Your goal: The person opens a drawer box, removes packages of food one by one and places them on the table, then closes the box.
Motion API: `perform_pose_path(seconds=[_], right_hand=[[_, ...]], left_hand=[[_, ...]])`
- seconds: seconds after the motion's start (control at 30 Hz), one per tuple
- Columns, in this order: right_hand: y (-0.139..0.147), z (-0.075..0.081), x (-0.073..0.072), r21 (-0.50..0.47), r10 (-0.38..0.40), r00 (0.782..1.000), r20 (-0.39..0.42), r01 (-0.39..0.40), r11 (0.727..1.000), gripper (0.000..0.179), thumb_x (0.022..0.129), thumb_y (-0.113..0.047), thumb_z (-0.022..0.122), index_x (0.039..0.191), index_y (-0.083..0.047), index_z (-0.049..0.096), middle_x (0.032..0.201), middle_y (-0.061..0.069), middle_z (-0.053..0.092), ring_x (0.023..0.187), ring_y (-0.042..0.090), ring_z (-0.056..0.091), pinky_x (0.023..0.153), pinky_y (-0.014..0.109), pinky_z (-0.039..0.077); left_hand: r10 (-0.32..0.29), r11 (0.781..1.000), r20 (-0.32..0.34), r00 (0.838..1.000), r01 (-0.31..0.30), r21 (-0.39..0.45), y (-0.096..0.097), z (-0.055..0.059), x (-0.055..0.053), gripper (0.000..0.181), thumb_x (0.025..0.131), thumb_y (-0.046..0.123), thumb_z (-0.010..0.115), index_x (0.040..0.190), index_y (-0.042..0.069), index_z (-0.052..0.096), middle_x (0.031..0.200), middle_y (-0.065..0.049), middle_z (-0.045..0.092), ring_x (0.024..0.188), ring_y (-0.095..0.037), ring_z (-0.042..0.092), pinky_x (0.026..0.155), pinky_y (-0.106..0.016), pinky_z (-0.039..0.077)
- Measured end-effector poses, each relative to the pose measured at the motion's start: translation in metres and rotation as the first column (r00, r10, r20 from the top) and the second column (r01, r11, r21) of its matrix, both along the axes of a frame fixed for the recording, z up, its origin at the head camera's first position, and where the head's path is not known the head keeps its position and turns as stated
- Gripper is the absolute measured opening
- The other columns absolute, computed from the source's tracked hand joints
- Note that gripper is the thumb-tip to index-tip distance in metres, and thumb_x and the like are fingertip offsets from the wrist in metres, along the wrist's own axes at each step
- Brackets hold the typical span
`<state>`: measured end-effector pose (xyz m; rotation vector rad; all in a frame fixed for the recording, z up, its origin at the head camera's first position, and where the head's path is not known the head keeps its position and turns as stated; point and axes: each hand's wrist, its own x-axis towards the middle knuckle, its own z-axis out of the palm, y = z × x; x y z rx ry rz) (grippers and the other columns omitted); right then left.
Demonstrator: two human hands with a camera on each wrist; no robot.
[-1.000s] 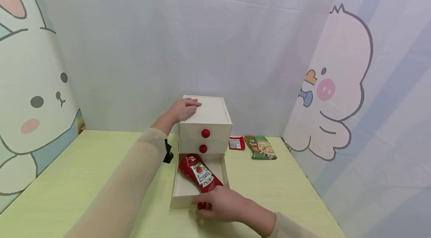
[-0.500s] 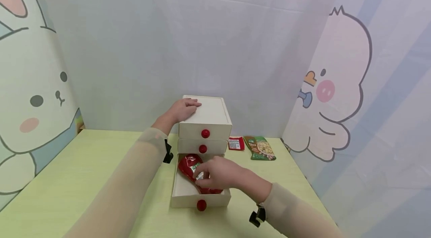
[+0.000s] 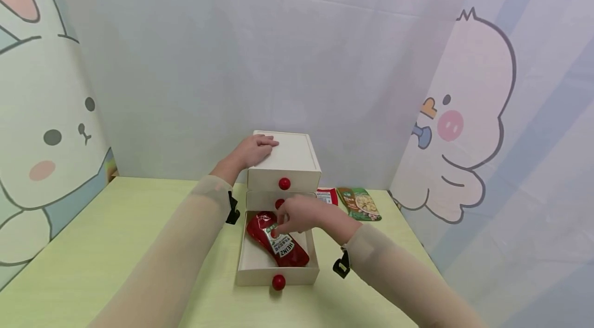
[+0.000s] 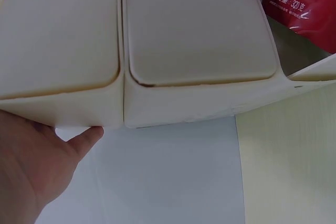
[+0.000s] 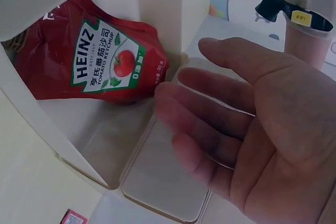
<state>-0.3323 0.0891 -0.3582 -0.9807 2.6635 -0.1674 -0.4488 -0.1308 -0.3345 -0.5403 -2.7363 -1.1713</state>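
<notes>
A white cabinet [image 3: 294, 151] of three stacked drawers with red knobs stands on the table. My left hand [image 3: 250, 152] rests on its top near the left edge; the left wrist view shows the thumb against the cabinet's side. The bottom drawer [image 3: 255, 277] is pulled out, and a red Heinz tomato ketchup pouch [image 3: 292, 251] lies slanted inside it. Above that pouch, in front of the middle drawer [image 3: 260, 201], hovers my right hand [image 3: 303, 213], near the middle red knob [image 3: 279, 203]. Its fingers [image 5: 210, 114] are loosely bent and hold nothing.
Right of the cabinet lie a small red packet [image 3: 328, 196], partly hidden by my right hand, and a green and brown food packet [image 3: 359, 204]. The pale green table [image 3: 139, 225] meets printed curtains at the back and sides.
My right hand has left the bottom drawer's front knob and risen back over the pouch towards the middle drawer. The left hand stays on the cabinet top; the pouch and drawer have not moved.
</notes>
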Motion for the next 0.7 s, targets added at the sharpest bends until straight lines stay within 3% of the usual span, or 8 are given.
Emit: perform_pose_path(seconds=[0.2, 0.33, 0.57, 0.7], right_hand=[[-0.004, -0.013, -0.008, 0.088, -0.076, 0.997, 0.035, 0.072, 0.993, 0.028, 0.099, -0.045, 0.082, 0.093, -0.018, 0.084, 0.082, -0.003, 0.077, 0.073, 0.021, 0.076, 0.064, 0.028, 0.061], [-0.007, -0.025, -0.012, 0.146, -0.135, 0.990, 0.048, 0.126, 0.981, 0.037, 0.097, -0.053, 0.082, 0.090, -0.016, 0.082, 0.090, 0.005, 0.080, 0.078, 0.024, 0.074, 0.074, 0.039, 0.067], [-0.014, -0.042, -0.016, 0.207, -0.214, 0.976, 0.036, 0.202, 0.957, 0.049, 0.094, -0.066, 0.078, 0.096, -0.017, 0.071, 0.083, -0.001, 0.068, 0.083, 0.022, 0.072, 0.068, 0.037, 0.063], [-0.019, -0.048, -0.017, 0.236, -0.259, 0.965, 0.046, 0.241, 0.941, 0.055, 0.093, -0.070, 0.077, 0.097, -0.016, 0.071, 0.088, 0.001, 0.073, 0.093, 0.026, 0.077, 0.071, 0.038, 0.062]], left_hand=[[0.011, 1.000, 0.011, 1.000, -0.011, -0.012, 0.000, -0.001, -0.001, 0.049, 0.112, 0.030, 0.044, 0.153, 0.017, 0.067, 0.175, -0.005, 0.046, 0.170, -0.034, 0.025, 0.138, -0.058, 0.022], [0.011, 1.000, 0.007, 1.000, -0.011, -0.015, 0.001, 0.001, -0.001, 0.048, 0.112, 0.029, 0.045, 0.153, 0.017, 0.067, 0.175, -0.005, 0.046, 0.170, -0.034, 0.026, 0.138, -0.058, 0.023], [0.006, 1.000, 0.008, 1.000, -0.006, -0.016, 0.001, 0.002, 0.000, 0.049, 0.112, 0.028, 0.044, 0.154, 0.015, 0.066, 0.175, -0.007, 0.046, 0.170, -0.035, 0.025, 0.138, -0.057, 0.022], [0.002, 1.000, 0.003, 1.000, -0.002, -0.016, 0.001, 0.001, 0.000, 0.049, 0.112, 0.027, 0.044, 0.154, 0.015, 0.066, 0.175, -0.008, 0.045, 0.170, -0.035, 0.025, 0.138, -0.058, 0.022]])
